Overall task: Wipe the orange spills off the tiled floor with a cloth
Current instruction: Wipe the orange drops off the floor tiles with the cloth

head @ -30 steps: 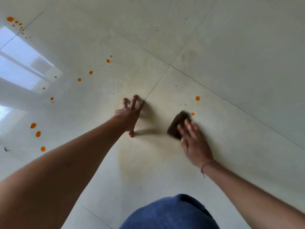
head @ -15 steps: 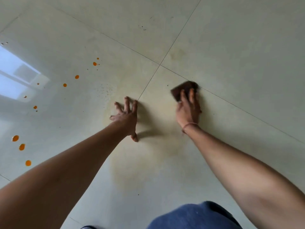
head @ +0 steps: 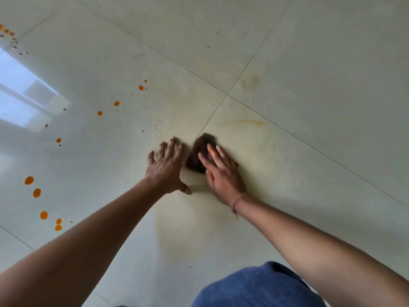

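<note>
Dark cloth [head: 199, 156] on floor [head: 309, 196], pressed flat under right hand [head: 222, 176], fingers straight. Left hand [head: 166, 168] splayed, braced just beside at 9 o'clock. Risk: loaded cloth smearing, see orange arc [head: 243, 122] at 1 o'clock. Drops [head: 36, 192] at 8 o'clock untouched; easy to miss.

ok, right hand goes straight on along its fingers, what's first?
Likely nothing: past the cloth under the right hand, only a grout line and bare tile; orange drops lie left.

Indoor room — glossy tiled floor [head: 309, 63]
</note>
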Demonstrator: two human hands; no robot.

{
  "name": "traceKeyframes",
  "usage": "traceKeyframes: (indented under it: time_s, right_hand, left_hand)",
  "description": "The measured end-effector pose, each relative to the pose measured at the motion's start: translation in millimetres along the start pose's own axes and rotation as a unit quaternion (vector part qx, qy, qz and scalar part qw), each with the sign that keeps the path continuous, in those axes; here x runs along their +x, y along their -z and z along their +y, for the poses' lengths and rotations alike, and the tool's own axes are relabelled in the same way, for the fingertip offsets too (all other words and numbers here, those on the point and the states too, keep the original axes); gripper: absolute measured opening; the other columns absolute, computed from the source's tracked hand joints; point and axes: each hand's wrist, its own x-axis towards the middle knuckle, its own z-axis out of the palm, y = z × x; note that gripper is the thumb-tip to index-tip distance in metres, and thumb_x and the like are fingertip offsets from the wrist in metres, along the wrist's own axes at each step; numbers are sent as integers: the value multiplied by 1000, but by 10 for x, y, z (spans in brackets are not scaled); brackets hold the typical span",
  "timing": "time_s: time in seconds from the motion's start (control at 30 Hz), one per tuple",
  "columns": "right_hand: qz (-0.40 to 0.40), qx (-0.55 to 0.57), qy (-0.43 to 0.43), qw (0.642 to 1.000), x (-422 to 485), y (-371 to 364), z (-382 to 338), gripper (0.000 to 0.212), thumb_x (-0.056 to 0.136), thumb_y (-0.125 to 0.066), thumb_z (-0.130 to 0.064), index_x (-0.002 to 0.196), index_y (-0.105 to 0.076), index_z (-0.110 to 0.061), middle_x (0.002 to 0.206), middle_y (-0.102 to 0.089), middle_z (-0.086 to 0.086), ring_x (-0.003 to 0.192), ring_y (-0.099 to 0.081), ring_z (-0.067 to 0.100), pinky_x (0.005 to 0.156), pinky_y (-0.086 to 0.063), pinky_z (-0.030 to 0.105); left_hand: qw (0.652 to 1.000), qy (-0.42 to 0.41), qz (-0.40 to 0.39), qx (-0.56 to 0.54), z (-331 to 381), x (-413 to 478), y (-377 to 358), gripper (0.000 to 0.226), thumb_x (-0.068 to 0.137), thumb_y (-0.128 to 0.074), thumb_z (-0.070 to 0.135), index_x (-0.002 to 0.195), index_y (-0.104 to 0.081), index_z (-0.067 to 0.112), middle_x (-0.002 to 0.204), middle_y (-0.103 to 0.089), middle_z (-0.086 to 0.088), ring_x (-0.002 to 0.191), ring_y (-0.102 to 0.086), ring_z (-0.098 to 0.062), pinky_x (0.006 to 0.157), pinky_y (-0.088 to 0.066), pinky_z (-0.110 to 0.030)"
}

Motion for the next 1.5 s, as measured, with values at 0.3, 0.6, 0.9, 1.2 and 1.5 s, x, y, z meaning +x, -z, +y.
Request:
traceKeyframes:
  time_s: [0.3,0.6,0.9,1.2,1.5]
  right_hand:
    - [42,16,-65,997,837,-106,-372,49,88,-43,-21,136,-49,-19,149,-36,15,136,-30,38,110,-28,47]
    - [54,31,-153,986,979,-41,-131,51,88,-40,-24,139,-45,-22,152,-31,13,139,-26,35,110,-27,46]
    - [49,17,-170,984,542,66,335,53,88,-32,-31,138,-48,-20,152,-32,12,136,-32,35,108,-31,48]
    - [51,19,-131,990,37,151,571,53,88,-34,-29,138,-49,-18,151,-33,14,136,-32,35,110,-31,46]
    - [-19,14,1,1000,271,3,-50,51,88,-37,-28,138,-47,-25,150,-36,7,139,-29,29,111,-26,39]
  left_hand:
    - [996,84,33,0,-689,-266,-23,147,50,-79,70,153,11,17,160,18,-8,148,7,-33,117,-3,-56]
    - [996,80,18,-38,-815,-301,-77,142,55,-82,62,154,9,16,160,19,-6,148,10,-31,118,-2,-56]
    - [993,-8,-24,112,-385,-126,231,141,61,-87,39,151,18,17,156,28,-15,145,12,-43,116,-4,-60]
    - [981,-57,-88,163,-233,145,262,165,41,-97,35,147,28,18,150,38,-19,141,12,-52,104,-30,-64]
    - [991,-70,-52,105,-394,43,252,148,51,-93,35,153,13,16,158,24,-12,147,10,-38,116,-21,-52]
